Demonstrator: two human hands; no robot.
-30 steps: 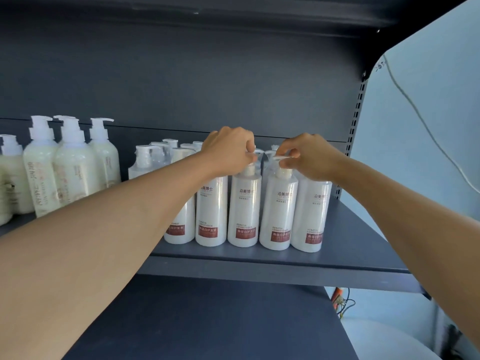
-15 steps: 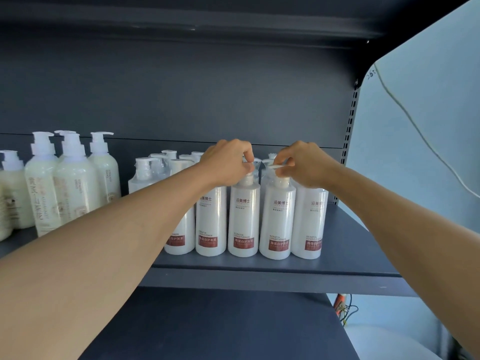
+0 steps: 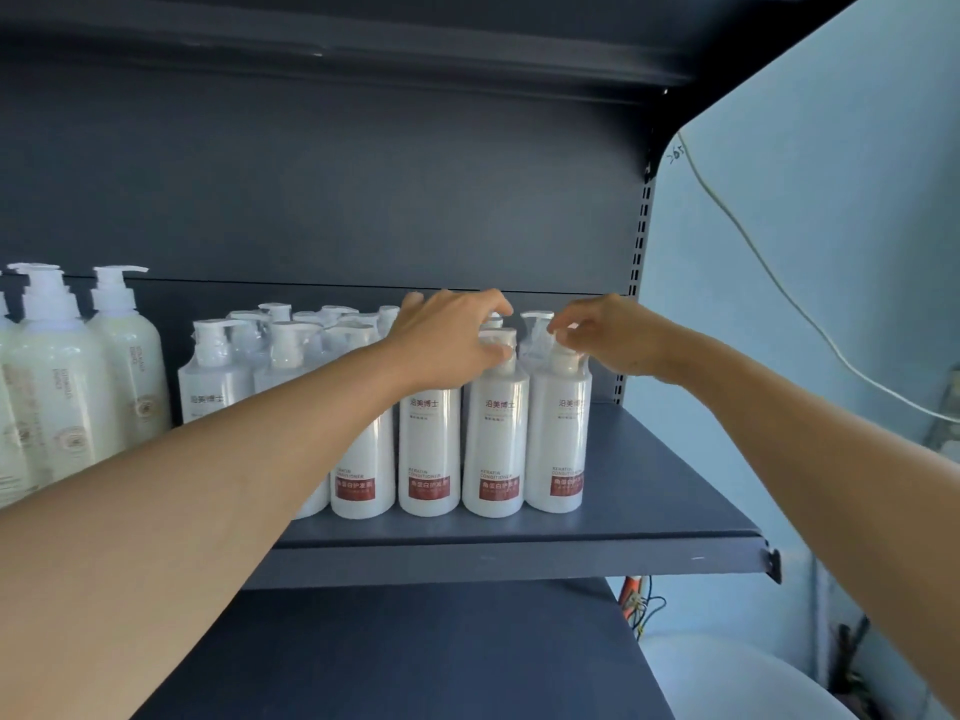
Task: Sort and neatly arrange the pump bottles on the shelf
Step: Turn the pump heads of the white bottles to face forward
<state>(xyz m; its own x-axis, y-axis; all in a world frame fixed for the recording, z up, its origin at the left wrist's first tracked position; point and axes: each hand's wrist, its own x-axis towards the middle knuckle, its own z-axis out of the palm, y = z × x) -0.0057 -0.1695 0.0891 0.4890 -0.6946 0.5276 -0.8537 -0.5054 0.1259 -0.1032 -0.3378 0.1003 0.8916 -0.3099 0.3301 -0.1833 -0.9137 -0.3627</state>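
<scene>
White pump bottles with red-brown labels stand in a front row on the dark shelf, with more of them behind. My left hand reaches over the row, its thumb and fingers curled around the pump head of the second bottle from the right. My right hand pinches the pump head of the rightmost bottle. Both bottles stand upright on the shelf. My left forearm hides part of the row's left end.
Taller cream-coloured pump bottles are grouped at the shelf's left end. Right of the white row the shelf surface is bare up to the slotted upright. A lower shelf juts out below. A cable hangs on the blue wall.
Both hands have shifted one bottle to the right along the front row. My left hand's fingers have loosened from a tight fist. The view has tilted up slightly.
</scene>
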